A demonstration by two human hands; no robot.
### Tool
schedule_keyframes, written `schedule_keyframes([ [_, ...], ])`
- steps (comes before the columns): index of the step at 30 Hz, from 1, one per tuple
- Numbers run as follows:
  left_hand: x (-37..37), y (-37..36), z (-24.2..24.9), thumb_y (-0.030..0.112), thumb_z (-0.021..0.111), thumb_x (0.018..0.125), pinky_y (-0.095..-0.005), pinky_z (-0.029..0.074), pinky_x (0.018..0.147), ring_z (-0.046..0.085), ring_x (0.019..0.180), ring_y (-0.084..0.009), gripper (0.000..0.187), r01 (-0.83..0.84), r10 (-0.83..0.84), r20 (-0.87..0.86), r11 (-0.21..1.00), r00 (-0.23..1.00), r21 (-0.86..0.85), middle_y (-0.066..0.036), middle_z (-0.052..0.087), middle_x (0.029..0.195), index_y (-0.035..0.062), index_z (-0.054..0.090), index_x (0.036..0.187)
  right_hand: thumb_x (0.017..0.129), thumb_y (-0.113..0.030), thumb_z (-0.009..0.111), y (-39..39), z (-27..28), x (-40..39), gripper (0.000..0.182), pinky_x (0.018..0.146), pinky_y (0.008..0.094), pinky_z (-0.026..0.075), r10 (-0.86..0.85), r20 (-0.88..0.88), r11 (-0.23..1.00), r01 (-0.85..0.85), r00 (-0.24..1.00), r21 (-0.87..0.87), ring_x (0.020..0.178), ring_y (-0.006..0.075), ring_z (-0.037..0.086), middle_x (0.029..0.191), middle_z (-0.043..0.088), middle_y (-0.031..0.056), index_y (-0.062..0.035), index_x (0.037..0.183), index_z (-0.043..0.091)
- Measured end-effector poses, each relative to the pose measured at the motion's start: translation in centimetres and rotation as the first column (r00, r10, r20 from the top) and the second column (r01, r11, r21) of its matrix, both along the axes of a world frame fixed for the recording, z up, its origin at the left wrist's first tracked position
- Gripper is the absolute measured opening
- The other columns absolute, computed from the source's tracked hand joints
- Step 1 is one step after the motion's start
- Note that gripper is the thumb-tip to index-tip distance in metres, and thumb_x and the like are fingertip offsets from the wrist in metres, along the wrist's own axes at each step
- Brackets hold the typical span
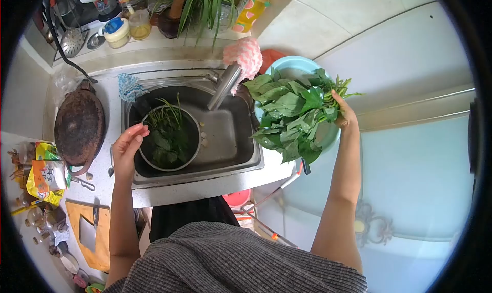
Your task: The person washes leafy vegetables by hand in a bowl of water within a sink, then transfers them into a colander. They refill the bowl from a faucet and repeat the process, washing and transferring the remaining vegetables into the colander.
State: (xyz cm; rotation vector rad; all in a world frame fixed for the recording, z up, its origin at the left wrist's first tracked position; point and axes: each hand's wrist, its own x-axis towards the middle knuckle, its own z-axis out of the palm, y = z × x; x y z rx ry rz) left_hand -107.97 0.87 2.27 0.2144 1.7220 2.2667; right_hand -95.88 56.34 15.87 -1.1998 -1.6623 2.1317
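My right hand (344,110) grips a bunch of leafy greens (292,103) by the stems, with the broad leaves hanging to the left. The bunch is over a light blue basin (330,134) at the sink's right side. My left hand (129,143) is at the left rim of a round pot (199,134), its fingertips pinched together. A bit of green shows by those fingertips, too small to name. More greens (166,139) lie inside the pot, stems toward the back. The pot stands in the left part of the steel sink (236,144).
A faucet (224,86) reaches over the sink, with a pink-white cloth (243,57) behind it. A blue cloth (131,87) hangs at the back left corner. On the left are a dark pan (79,126) and a cutting board (102,231) with a cleaver (88,234).
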Motion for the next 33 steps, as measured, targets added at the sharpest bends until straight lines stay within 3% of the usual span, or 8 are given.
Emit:
schedule_keyframes([
  [4, 0.2, 0.4, -0.1, 0.004, 0.055, 0.087, -0.0287, 0.043, 0.09, 0.059, 0.097, -0.019, 0.024, 0.002, -0.002, -0.002, 1.0, 1.0, -0.005, -0.012, 0.063, 0.104, -0.0025, 0.058, 0.11, 0.081, -0.041, 0.065, 4.1, -0.8, 0.6, 0.054, 0.086, 0.0389, 0.047, 0.156, 0.115, 0.978, -0.17, 0.981, 0.119, 0.1, 0.0231, 0.058, 0.111, 0.06, 0.0118, -0.0007, 0.116, 0.054],
  [5, 0.3, 0.4, -0.3, 0.004, 0.055, 0.087, -0.0287, 0.043, 0.09, 0.059, 0.097, -0.0189, 0.024, 0.003, -0.003, -0.003, 1.0, 1.0, -0.002, -0.012, 0.063, 0.104, -0.0025, 0.058, 0.11, 0.079, -0.056, 0.059, 2.5, 0.8, 0.8, 0.071, 0.084, 0.0373, 0.048, 0.067, 0.337, 0.923, -0.186, 0.939, 0.336, 0.102, 0.0238, 0.057, 0.111, 0.06, 0.0146, 0.0, 0.121, 0.05],
  [9, 0.6, 0.2, -1.2, 0.004, 0.055, 0.087, -0.0288, 0.043, 0.089, 0.06, 0.097, -0.019, 0.024, 0.004, -0.003, 0.021, 1.0, 1.0, -0.013, -0.012, 0.062, 0.104, -0.0023, 0.058, 0.11, 0.074, -0.073, 0.049, 3.0, 2.1, 1.5, 0.092, 0.078, 0.0361, 0.049, 0.001, 0.506, 0.826, -0.286, 0.862, 0.486, 0.095, 0.0278, 0.059, 0.106, 0.059, 0.0211, 0.0012, 0.128, 0.042],
  [15, 1.0, 0.4, -1.7, 0.006, 0.056, 0.087, -0.028, 0.044, 0.088, 0.06, 0.096, -0.0192, 0.023, -0.019, 0.022, 0.044, 0.997, 0.999, -0.071, -0.012, 0.063, 0.102, -0.0024, 0.058, 0.108, 0.08, -0.066, 0.048, 1.9, 3.4, 2.4, 0.08, 0.072, 0.0352, 0.049, -0.113, 0.616, 0.61, -0.435, 0.78, 0.663, 0.078, 0.0245, 0.064, 0.093, 0.064, 0.0187, 0.002, 0.121, 0.05],
  [18, 0.9, 0.3, -2.5, 0.007, 0.058, 0.087, -0.0272, 0.044, 0.088, 0.06, 0.096, -0.0189, 0.022, -0.023, 0.03, 0.077, 0.996, 0.997, -0.088, -0.012, 0.063, 0.1, -0.0024, 0.059, 0.107, 0.082, -0.062, 0.049, -0.1, 3.2, 3.0, 0.071, 0.07, 0.0371, 0.048, -0.217, 0.502, 0.309, -0.429, 0.837, 0.849, 0.078, 0.0229, 0.064, 0.086, 0.065, 0.015, 0.0001, 0.116, 0.054],
  [21, 1.1, 0.1, -3.6, 0.008, 0.058, 0.087, -0.026, 0.044, 0.087, 0.06, 0.094, -0.0171, 0.021, -0.021, 0.032, 0.103, 0.993, 0.994, -0.112, -0.01, 0.064, 0.098, -0.0013, 0.06, 0.106, 0.083, -0.06, 0.049, -3.7, 3.0, 3.4, 0.066, 0.07, 0.0394, 0.047, -0.34, 0.501, 0.118, -0.493, 0.796, 0.862, 0.079, 0.0242, 0.061, 0.088, 0.063, 0.0116, -0.0049, 0.118, 0.053],
  [27, 1.4, 0.2, -4.5, 0.007, 0.056, 0.087, -0.0251, 0.044, 0.087, 0.06, 0.093, -0.016, 0.02, -0.004, 0.022, 0.146, 0.992, 0.989, -0.126, -0.009, 0.063, 0.099, -0.0011, 0.06, 0.105, 0.087, -0.053, 0.048, -9.2, 3.0, 4.2, 0.056, 0.072, 0.0397, 0.046, -0.44, 0.381, -0.102, -0.466, 0.813, 0.879, 0.084, 0.0254, 0.057, 0.093, 0.057, 0.009, -0.0088, 0.121, 0.051],
  [33, 1.2, 0.3, -5.9, 0.006, 0.056, 0.087, -0.0258, 0.045, 0.088, 0.059, 0.094, -0.0165, 0.02, 0.005, 0.017, 0.173, 0.992, 0.985, -0.126, -0.009, 0.063, 0.1, -0.0022, 0.059, 0.106, 0.086, -0.036, 0.058, -14.2, 3.1, 4.0, 0.04, 0.069, 0.037, 0.046, -0.261, 0.233, -0.305, -0.309, 0.937, 0.901, 0.081, 0.0242, 0.056, 0.091, 0.056, 0.0094, -0.0074, 0.115, 0.056],
])
